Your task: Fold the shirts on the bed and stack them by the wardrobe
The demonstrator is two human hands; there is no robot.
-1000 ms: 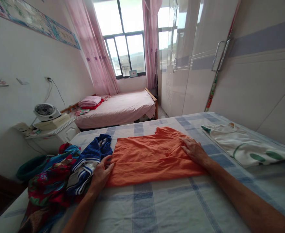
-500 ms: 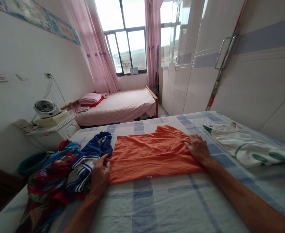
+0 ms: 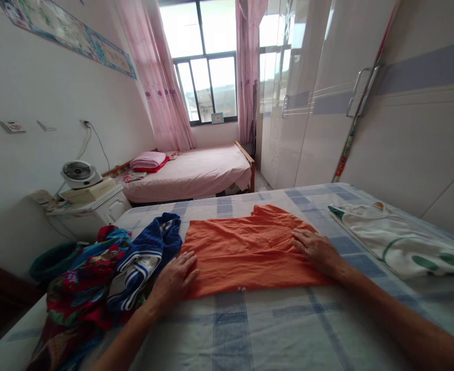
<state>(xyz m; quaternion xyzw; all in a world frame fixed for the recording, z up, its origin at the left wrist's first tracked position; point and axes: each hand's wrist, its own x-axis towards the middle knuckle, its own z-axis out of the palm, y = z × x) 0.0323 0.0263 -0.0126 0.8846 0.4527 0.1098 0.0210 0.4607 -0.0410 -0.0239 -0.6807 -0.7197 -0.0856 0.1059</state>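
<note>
An orange shirt lies folded lengthwise on the bed, with small creases across it and a bit of white print at its near edge. My left hand rests flat on its left end, fingers stretched out. On the shirt's right end lies my right hand, palm down with the fingers extended. Just left of my left hand is a crumpled blue garment with white stripes. Beside that sits a heap of red floral cloth.
Right of the shirt, a white garment with green spots is spread on the checked bedsheet. Beyond stand a pink-covered bed, a wardrobe and a white cabinet with a fan. A dark green basin is at the left.
My left hand has moved from the shirt's left edge onto the cloth and flattened. My right hand has shifted slightly inward over the fabric. The camera view has tilted a little.
</note>
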